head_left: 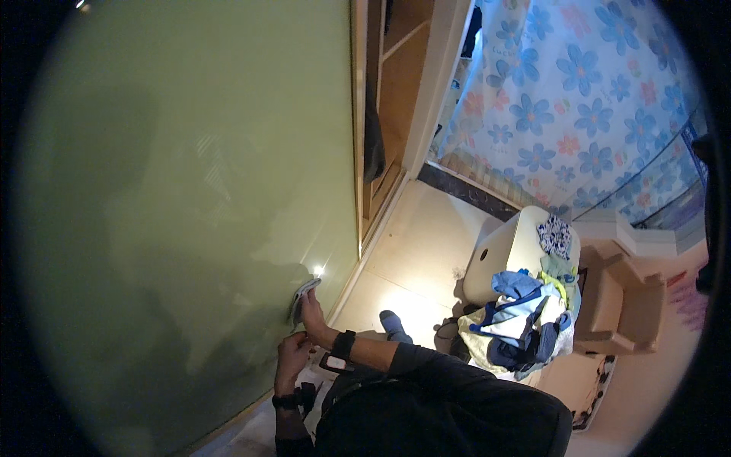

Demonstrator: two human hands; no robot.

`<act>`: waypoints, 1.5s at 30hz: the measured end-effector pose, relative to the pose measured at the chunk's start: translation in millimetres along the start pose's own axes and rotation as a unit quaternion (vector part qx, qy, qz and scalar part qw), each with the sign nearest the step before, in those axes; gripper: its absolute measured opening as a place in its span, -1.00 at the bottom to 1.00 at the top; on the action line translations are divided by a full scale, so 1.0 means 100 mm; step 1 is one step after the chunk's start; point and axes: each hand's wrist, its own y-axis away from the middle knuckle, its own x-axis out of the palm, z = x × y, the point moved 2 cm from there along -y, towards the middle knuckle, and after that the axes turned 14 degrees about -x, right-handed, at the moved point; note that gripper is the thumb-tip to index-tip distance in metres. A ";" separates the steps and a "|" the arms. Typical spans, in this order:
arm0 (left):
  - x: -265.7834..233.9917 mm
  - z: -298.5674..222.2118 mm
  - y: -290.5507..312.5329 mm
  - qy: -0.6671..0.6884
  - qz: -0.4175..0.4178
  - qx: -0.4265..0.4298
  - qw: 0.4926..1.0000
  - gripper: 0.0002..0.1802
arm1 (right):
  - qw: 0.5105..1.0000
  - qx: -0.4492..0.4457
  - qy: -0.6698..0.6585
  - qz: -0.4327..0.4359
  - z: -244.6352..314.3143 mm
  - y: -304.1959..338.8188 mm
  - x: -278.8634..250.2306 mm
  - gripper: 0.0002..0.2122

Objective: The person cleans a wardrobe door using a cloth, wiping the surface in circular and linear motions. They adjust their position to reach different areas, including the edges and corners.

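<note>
My right hand (313, 312) presses a folded grey-white cloth (304, 288) against a large glossy green panel (205, 206), close to its lower right part. The fingers lie over the cloth and hold it. Just below, my left hand (292, 356) is closed, its fingertips near the right wrist. Whether anything sits between those fingers is hidden. A dark band and a watch-like device (335, 362) are on my right wrist, and another dark band (295, 398) is on the left.
Right of the panel stands an open wooden cabinet (400, 91). A cream bin (491, 255) has a heap of clothes (525, 316) beside it. Farther right are a tan child-size chair (624, 312) and a flowered curtain (571, 99). My foot (394, 324) is on the tiled floor (411, 236).
</note>
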 end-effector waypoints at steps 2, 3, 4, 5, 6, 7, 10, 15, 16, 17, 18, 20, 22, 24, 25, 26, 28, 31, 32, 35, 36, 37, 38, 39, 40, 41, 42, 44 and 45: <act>0.14 0.24 -0.31 -0.045 -0.055 0.015 0.997 -0.71 | 0.998 -0.043 0.037 0.013 0.01 0.02 -0.04 -0.49; 0.20 0.34 -0.50 -0.108 -0.128 0.054 0.984 -0.69 | 0.997 -0.063 0.045 0.023 0.06 0.03 -0.05 -0.49; 0.23 0.29 -0.51 -0.092 -0.161 0.060 0.981 -0.66 | 0.997 -0.065 0.043 0.029 0.10 0.04 -0.09 -0.49; 0.26 0.24 -0.49 -0.076 -0.197 0.063 0.975 -0.63 | 0.996 -0.064 0.042 0.041 0.16 0.07 -0.10 -0.49; 0.23 -0.10 -0.35 0.023 -0.200 0.035 0.979 -0.59 | 0.996 -0.061 0.042 0.056 0.18 0.09 -0.12 -0.49; 0.25 -0.18 -0.36 0.108 -0.198 0.025 0.974 -0.56 | 0.985 -0.121 0.084 0.088 0.08 0.03 -0.18 -0.50; 0.35 0.26 -0.66 0.087 -0.261 -0.083 0.958 -0.53 | 0.970 -0.093 0.130 0.183 -0.06 -0.07 -0.35 -0.58; 0.54 -0.19 -0.46 0.281 -0.353 -0.045 0.891 -0.66 | 0.952 0.110 0.066 0.279 0.68 -0.21 -0.73 -0.72; 0.49 -0.43 -0.31 0.326 -0.358 0.021 0.874 -0.68 | 0.939 0.071 0.079 0.328 0.69 -0.28 -0.71 -0.75; 0.50 -0.45 -0.36 0.357 -0.344 0.011 0.868 -0.73 | 0.940 0.047 0.038 0.335 0.66 -0.33 -0.67 -0.77; 0.49 -0.43 -0.36 0.304 -0.380 -0.004 0.874 -0.75 | 0.940 0.024 -0.004 0.340 0.60 -0.36 -0.64 -0.79; 0.54 -0.34 -0.43 0.192 -0.438 -0.035 0.877 -0.80 | 0.922 -0.130 0.076 0.358 0.26 -0.67 -0.63 -0.74; 0.55 -0.37 -0.47 0.212 -0.497 0.007 0.842 -0.85 | 0.876 -0.257 0.146 0.381 0.45 -0.76 -0.61 -0.65; 0.58 -0.40 -0.38 0.241 -0.535 0.019 0.810 -0.86 | 0.870 -0.234 0.137 0.413 1.04 -0.60 -0.51 -0.64; 0.54 -0.48 -0.31 0.248 -0.545 0.029 0.800 -0.89 | 0.869 -0.222 0.136 0.421 1.16 -0.55 -0.51 -0.64; 0.55 -0.45 -0.34 0.248 -0.561 0.022 0.790 -0.91 | 0.866 -0.236 0.124 0.424 1.14 -0.54 -0.47 -0.64; 0.53 -0.32 -0.32 0.250 -0.593 0.003 0.765 -0.93 | 0.857 -0.262 0.098 0.433 1.06 -0.45 -0.36 -0.64; 0.33 -0.16 -0.04 0.286 -0.619 -0.049 0.730 -0.84 | 0.792 -0.292 0.162 0.510 0.91 -0.21 -0.13 -0.81; 0.32 0.01 -0.04 0.298 -0.634 -0.050 0.712 -0.84 | 0.768 -0.337 0.163 0.520 0.97 -0.05 0.01 -0.79; 0.39 0.51 -0.11 0.368 -0.644 -0.056 0.669 -0.84 | 0.781 -0.192 0.174 0.569 0.44 0.18 0.24 -0.77; 0.45 0.72 -0.18 0.326 -0.640 -0.082 0.691 -0.83 | 0.789 -0.190 0.160 0.563 0.32 0.22 0.25 -0.77; 0.55 1.00 -0.35 0.281 -0.631 -0.104 0.715 -0.81 | 0.799 -0.190 0.146 0.551 0.19 0.24 0.25 -0.77; 0.57 1.03 -0.46 0.282 -0.616 -0.096 0.730 -0.80 | 0.813 -0.190 0.135 0.533 0.07 0.19 0.25 -0.77; 0.57 1.05 -0.55 0.281 -0.600 -0.087 0.744 -0.79 | 0.829 -0.137 0.106 0.531 -0.06 0.10 0.23 -0.77; 0.59 1.08 -0.63 0.280 -0.586 -0.080 0.756 -0.77 | 0.840 -0.080 0.078 0.531 -0.17 0.02 0.16 -0.78; 0.59 1.03 -0.62 0.290 -0.564 -0.079 0.769 -0.76 | 0.842 -0.038 0.054 0.535 -0.19 -0.03 0.08 -0.79; 0.59 0.97 -0.61 0.299 -0.541 -0.077 0.782 -0.75 | 0.844 0.005 0.031 0.535 -0.20 -0.07 -0.01 -0.81; 0.59 0.91 -0.62 0.284 -0.526 -0.049 0.800 -0.79 | 0.845 0.055 -0.005 0.532 -0.12 -0.23 -0.15 -0.86; 0.59 0.84 -0.61 0.261 -0.544 -0.008 0.797 -0.82 | 0.846 0.059 -0.014 0.530 -0.08 -0.31 -0.21 -0.85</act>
